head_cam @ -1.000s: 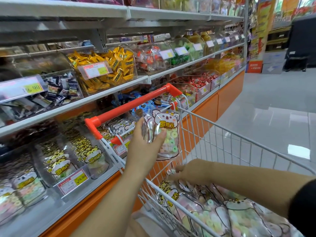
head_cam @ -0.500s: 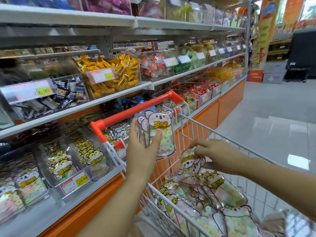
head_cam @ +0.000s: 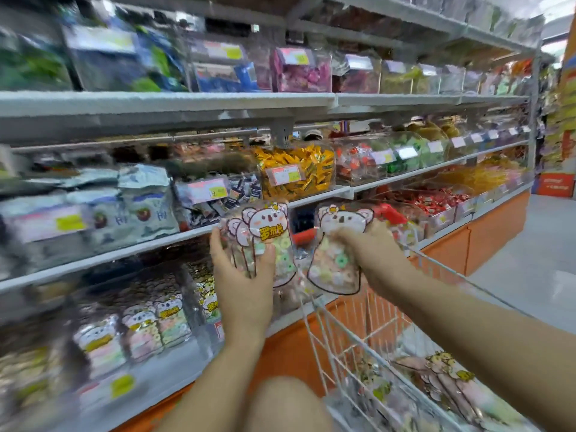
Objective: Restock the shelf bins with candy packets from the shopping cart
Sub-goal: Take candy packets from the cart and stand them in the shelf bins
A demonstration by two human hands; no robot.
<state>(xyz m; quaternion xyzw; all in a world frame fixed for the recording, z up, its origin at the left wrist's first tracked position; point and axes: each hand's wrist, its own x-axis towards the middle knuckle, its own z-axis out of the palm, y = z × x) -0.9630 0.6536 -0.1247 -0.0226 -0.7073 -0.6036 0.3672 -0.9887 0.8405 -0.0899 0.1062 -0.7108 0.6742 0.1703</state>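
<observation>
- The left grip grasps a small stack of koala candy packets at its lower part, with the thumb on the front face. The stack stands upright above the hand.
- The right grip grasps a single packet at its upper part, and the packet hangs down just beside the stack.
- Both grips hold their packets in the air, in front of the shelf edge and above the near left corner of the shopping cart.
- Count: one packet in the right grip. In the left grip at least two outlines overlap, and the exact number I cannot tell.
- The cart holds several more packets in the cart, too blurred to count.
- The clear bins on the lowest shelf hold the same bin packets, standing in rows.
- One clear box on the middle shelf holds yellow candies.
</observation>
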